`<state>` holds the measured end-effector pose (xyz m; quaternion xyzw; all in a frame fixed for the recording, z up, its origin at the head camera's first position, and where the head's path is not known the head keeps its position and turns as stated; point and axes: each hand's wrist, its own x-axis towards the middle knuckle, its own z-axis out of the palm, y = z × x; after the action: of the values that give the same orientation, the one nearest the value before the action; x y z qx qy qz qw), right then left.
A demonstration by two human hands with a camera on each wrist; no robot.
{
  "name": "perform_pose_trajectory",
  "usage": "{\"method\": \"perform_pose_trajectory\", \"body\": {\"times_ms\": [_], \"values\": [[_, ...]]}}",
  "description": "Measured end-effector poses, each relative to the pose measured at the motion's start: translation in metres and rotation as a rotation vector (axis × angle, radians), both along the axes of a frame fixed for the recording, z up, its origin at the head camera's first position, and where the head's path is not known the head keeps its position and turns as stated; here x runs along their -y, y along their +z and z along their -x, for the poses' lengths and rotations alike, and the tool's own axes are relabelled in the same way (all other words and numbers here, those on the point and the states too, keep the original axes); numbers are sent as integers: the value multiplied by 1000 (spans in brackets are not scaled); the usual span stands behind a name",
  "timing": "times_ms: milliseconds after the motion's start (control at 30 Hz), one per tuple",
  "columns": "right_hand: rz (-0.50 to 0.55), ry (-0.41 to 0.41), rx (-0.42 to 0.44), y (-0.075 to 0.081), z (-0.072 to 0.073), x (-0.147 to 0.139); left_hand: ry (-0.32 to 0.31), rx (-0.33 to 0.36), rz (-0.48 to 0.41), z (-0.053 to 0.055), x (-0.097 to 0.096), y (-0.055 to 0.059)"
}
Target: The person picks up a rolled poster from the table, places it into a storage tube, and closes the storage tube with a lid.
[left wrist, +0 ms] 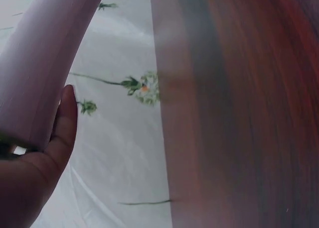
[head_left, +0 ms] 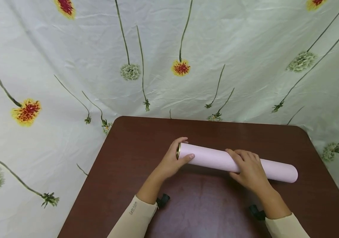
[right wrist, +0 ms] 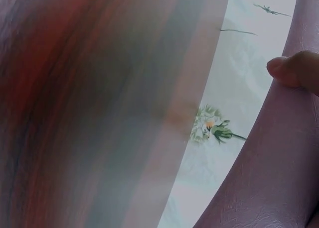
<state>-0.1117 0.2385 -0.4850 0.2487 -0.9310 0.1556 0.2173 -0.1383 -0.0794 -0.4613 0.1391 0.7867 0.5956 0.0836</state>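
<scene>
A long, pale pink cylindrical tube [head_left: 211, 158] is held above the brown table, lying across it and sloping down slightly to the right in the head view. Its left end has a gold-coloured metal rim [head_left: 178, 151]. My left hand [head_left: 170, 162] grips that end, thumb on the near side and fingers round the far side. Right of the middle, my right hand [head_left: 250, 170] holds the tube from above. In the left wrist view the tube [left wrist: 45, 63] rises from the left hand [left wrist: 47, 161]. The right thumb [right wrist: 294, 71] presses on the tube [right wrist: 259, 173] in the right wrist view.
The dark reddish-brown table [head_left: 145, 138] has rounded far corners. A pale cloth [head_left: 157, 39] printed with flowers and stems hangs behind it and along both sides. Black straps or mounts [head_left: 163, 200] sit at both wrists, by the cream sleeves [head_left: 136, 218].
</scene>
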Motion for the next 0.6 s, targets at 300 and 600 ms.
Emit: {"method": "perform_pose_trajectory", "body": {"times_ms": [300, 600], "values": [[-6, 7, -8, -2, -1, 5, 42, 56, -34, -3, -5, -4], [-5, 11, 6, -1, -1, 7, 30, 49, -46, -4, -4, -4]]}}
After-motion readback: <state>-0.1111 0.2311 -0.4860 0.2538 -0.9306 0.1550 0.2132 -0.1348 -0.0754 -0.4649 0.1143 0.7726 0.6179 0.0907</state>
